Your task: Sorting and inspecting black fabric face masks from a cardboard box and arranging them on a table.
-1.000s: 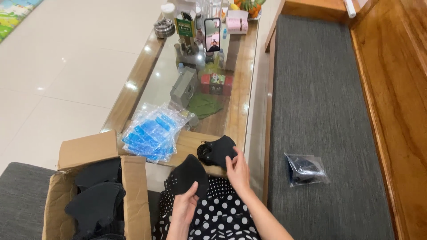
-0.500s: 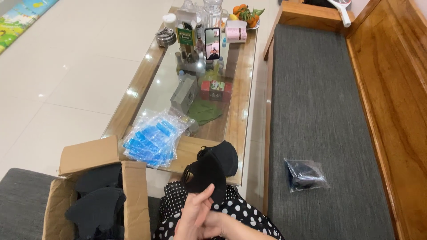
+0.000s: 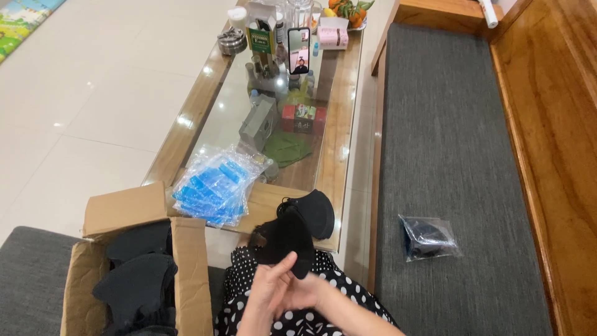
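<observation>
- black mask [image 3: 285, 241] pinched at its lower edge, just above the left hand [image 3: 268, 297] and right hand [image 3: 311, 292], fingers closed on it
- better to keep the fold flat
- second black mask [image 3: 314, 211] just beyond the fingertips, clear bags [image 3: 214, 186] farther left

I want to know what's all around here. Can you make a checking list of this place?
Surface: glass-topped wooden table.
Job's things: black mask in both hands; another mask on the table edge; cardboard box of black masks; stack of blue packets.
Clutter: phone, bottles, small boxes.
Grippers: left hand and right hand pressed together, pinching the mask.
Cables: nothing seen.
Surroundings: grey bench cushion with a bagged mask; tiled floor.
</observation>
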